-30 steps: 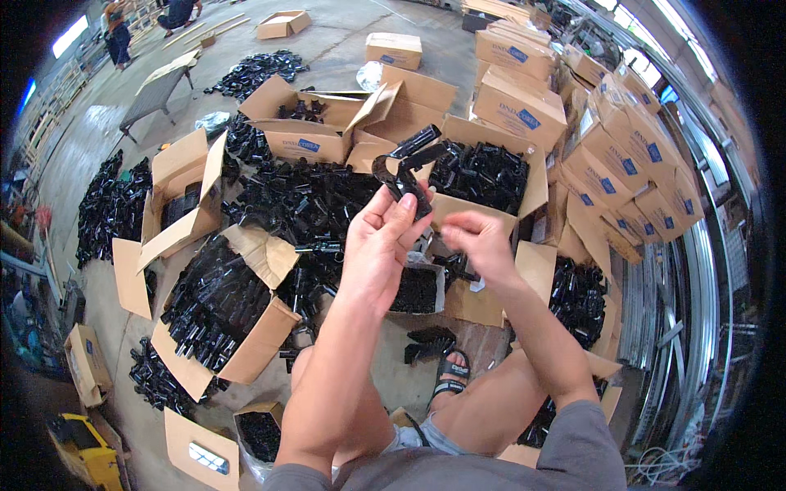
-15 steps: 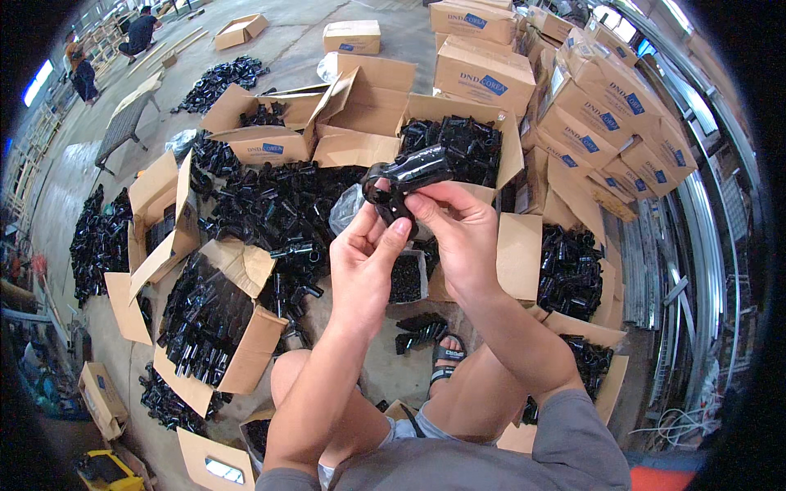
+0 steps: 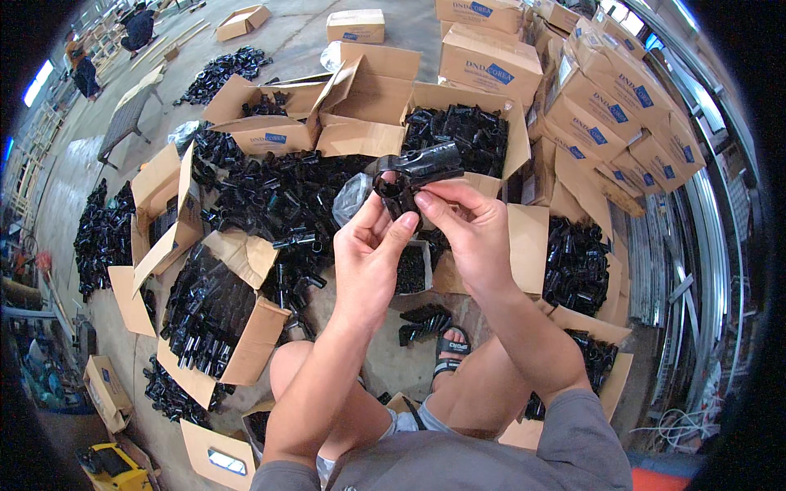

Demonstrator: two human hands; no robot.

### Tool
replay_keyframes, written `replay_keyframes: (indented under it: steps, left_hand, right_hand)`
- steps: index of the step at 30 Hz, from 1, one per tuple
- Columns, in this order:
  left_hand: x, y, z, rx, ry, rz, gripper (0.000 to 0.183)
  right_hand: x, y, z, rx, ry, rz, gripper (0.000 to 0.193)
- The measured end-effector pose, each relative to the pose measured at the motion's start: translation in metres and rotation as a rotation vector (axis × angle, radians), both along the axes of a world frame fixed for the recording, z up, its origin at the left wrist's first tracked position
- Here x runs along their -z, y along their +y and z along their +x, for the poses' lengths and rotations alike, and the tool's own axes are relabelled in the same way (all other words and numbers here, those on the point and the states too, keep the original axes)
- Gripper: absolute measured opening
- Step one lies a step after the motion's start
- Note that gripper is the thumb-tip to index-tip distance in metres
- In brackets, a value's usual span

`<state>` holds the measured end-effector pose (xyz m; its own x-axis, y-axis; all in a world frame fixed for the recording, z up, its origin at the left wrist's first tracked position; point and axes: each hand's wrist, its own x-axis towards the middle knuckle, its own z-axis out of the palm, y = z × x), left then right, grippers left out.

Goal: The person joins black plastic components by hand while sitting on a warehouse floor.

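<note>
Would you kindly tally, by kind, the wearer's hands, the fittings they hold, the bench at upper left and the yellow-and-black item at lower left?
Hands: 2, left hand and right hand
Held: 1 black fitting
Seating: 1 low dark bench
Lower left: 1 yellow-and-black item
Total: 5

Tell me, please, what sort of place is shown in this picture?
It looks like a workshop or warehouse, though I cannot tell which: stacked cardboard boxes, long metal bars at the right, and a large heap of loose black parts.

Black fitting; brown cartons
</note>
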<state>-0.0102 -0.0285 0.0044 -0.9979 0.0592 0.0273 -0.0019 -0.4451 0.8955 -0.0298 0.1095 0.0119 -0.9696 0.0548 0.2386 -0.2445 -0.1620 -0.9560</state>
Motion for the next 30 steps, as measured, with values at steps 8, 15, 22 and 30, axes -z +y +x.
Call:
replay_keyframes:
  steps: [8,15,22,30]
  left_hand:
    - [-0.006,0.008,0.002,-0.004,0.02,0.02,0.052]
    - [0.003,0.009,0.0,-0.013,0.022,0.009,0.047]
    - [0.003,0.002,-0.001,-0.018,0.001,-0.1,0.045]
    - [0.012,0.006,-0.002,-0.033,0.107,0.152,0.055]
  right_hand:
    - [0.001,0.001,0.002,-0.018,-0.059,-0.175,0.014]
    - [0.015,-0.001,-0.003,0.05,0.023,0.014,0.014]
    - [0.015,-0.001,0.003,0.086,-0.032,0.157,0.014]
    - [0.015,-0.01,0.005,0.107,-0.012,0.042,0.016]
